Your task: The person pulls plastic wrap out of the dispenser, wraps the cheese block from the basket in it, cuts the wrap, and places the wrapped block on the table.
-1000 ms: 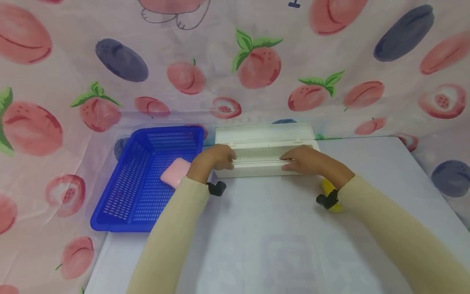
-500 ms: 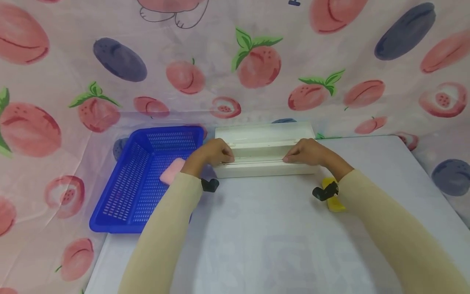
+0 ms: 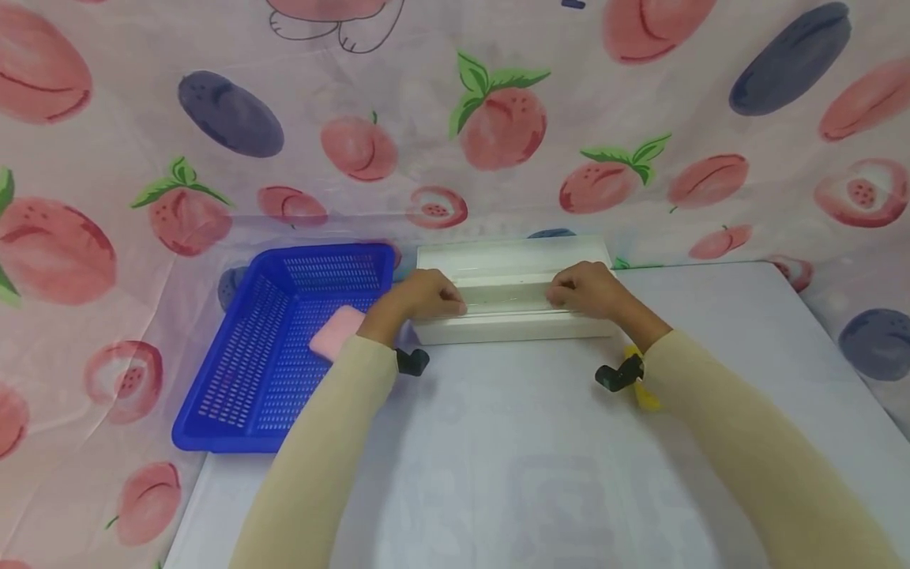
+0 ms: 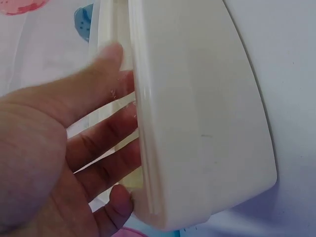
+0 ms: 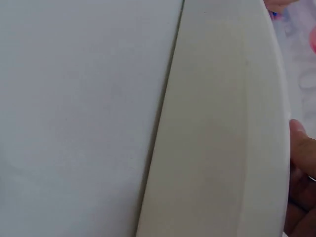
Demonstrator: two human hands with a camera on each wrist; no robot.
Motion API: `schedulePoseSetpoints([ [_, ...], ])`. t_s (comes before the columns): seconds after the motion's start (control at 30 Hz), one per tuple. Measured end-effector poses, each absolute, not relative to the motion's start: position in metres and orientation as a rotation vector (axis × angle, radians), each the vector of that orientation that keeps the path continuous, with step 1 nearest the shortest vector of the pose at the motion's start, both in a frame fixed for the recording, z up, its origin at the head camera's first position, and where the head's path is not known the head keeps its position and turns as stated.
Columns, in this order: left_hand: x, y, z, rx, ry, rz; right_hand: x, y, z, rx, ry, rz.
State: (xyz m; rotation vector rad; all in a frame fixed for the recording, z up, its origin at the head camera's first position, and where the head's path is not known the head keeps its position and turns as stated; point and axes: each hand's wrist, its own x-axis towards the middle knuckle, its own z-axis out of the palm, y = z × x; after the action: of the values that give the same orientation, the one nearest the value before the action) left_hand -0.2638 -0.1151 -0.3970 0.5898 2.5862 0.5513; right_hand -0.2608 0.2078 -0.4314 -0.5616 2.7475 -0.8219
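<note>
Left hand (image 3: 430,295), right hand (image 3: 586,286) at white box (image 3: 515,328), can't tell if gripping; blue basket (image 3: 279,316) at 9 o'clock, sleeve (image 3: 732,427) part-blocks yellow thing (image 3: 648,398) at 4.

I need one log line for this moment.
left grip: at opening of white box; right grip: same opening; lid: raised; blue perforated basket: holds pink item

A fruit-printed pale sheet (image 3: 419,87) hangs behind a white table (image 3: 483,442)

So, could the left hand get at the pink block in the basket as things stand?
Probably yes: the left hand is near, and the open-topped blue basket leaves the way to the pink block free.
</note>
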Motion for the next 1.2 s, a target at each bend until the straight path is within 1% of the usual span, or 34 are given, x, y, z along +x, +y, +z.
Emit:
schedulePoseSetpoints([
  [0.27,-0.266,-0.108,-0.400,0.647,2.663,0.575,-0.254,0.210,-0.438,-0.564,2.889,-0.906],
  [0.47,-0.263,-0.110,-0.388,0.789,2.769,0.594,-0.248,0.213,-0.434,-0.556,2.890,-1.047],
  [0.6,-0.257,-0.114,-0.376,0.863,2.794,0.618,-0.246,0.219,-0.428,-0.574,2.820,-1.063],
  [0.77,-0.249,-0.117,-0.370,0.933,2.835,0.617,-0.244,0.234,-0.421,-0.670,2.884,-0.855],
  [0.87,-0.245,-0.120,-0.372,0.982,2.868,0.619,-0.240,0.244,-0.420,-0.668,2.997,-0.736],
  [1.0,-0.236,-0.123,-0.368,1.040,2.922,0.661,-0.231,0.251,-0.420,-0.704,3.076,-0.763],
  [1.2,-0.215,-0.128,-0.343,1.153,3.009,0.787,-0.212,0.248,-0.408,-0.831,3.220,-0.899],
])
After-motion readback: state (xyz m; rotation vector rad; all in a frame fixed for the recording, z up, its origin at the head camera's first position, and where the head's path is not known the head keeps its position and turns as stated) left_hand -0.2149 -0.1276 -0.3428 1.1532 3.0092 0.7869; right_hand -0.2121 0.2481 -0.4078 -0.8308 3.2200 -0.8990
